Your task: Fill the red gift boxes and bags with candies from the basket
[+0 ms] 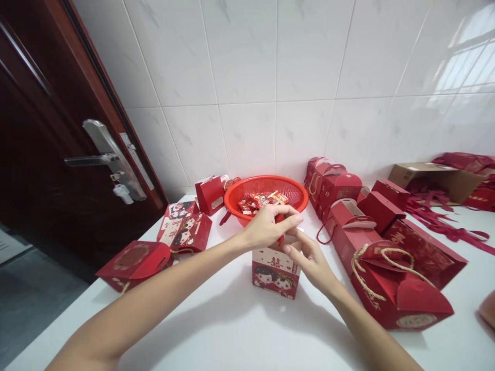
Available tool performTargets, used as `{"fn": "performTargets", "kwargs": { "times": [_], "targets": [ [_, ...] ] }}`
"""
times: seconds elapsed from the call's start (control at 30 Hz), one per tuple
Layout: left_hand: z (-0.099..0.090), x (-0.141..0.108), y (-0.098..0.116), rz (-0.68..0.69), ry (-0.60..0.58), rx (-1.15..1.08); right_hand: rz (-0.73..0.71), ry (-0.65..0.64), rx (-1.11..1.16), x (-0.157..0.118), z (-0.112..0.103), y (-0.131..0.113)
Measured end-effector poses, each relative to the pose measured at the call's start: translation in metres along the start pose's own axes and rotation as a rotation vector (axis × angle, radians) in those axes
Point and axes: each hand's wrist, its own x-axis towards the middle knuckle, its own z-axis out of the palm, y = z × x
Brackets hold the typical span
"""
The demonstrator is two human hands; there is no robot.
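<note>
A small red and cream box (275, 274) with two cartoon faces stands upright on the white table. Over its top, my left hand (270, 225) is closed on a small red wrapped packet (280, 239). My right hand (309, 256) is at the box's upper right edge, thumb and fingers curled close to the rim; what they grip, if anything, is hidden. Just behind the hands sits a red plastic basket (266, 182) with several red wrapped packets (263, 200) in it.
Red gift boxes (402, 288) with rope handles line the right side. More boxes (133, 263) lie at the left edge. A cardboard box (429, 178) and dark red ribbons (452, 226) are at the far right. A tiled wall (247, 134) rises behind; a door (50, 103) is at left.
</note>
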Motion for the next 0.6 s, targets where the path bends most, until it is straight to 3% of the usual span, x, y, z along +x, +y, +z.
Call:
{"fn": "performTargets", "kwargs": {
  "times": [0.6],
  "targets": [
    [-0.0009, -0.0049, -0.0009, -0.008, -0.037, -0.040, -0.027, 0.007, -0.006, -0.0003, 0.0008, -0.0015]
  ]
}}
